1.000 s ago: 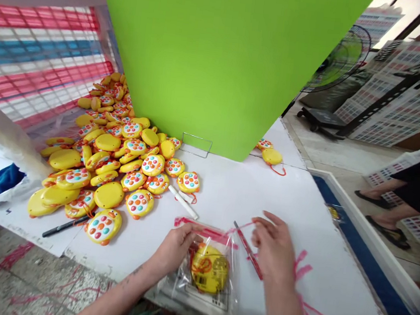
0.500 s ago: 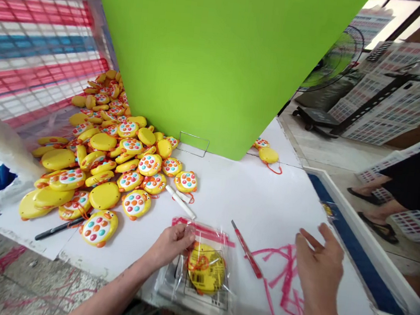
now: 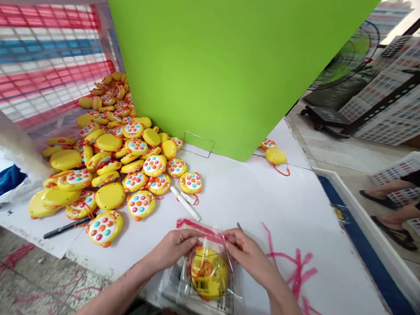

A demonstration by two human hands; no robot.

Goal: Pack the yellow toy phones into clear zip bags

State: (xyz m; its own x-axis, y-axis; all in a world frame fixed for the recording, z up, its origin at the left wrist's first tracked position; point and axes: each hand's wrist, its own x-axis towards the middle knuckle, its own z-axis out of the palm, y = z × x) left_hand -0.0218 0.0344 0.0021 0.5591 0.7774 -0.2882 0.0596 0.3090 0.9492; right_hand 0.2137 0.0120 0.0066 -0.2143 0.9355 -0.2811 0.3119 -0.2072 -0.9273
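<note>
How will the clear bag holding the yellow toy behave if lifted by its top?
The clear bag looks thin and creased, so it will likely flop. The yellow toy inside sits below the top edge and should weigh it down. Glossy highlights suggest slippery film.

Clear flat plastic bag (image 3: 207,232) lay at the near side of the white flat bench (image 3: 244,191), one yellow rounded plastic duck toy (image 3: 213,282) inside it. Left grip (image 3: 175,247) was at the bag's upper left, right grip (image 3: 248,254) at its upper right. Heap of yellow rounded plastic duck toys (image 3: 109,142) lay left, running back beside the upright green flat panel (image 3: 224,63). White cylindrical pens (image 3: 189,207) lay between heap and bag; slim black marker (image 3: 67,227), front left of heap. Thin pink plastic strips (image 3: 298,276) lay right of right grip.
</note>
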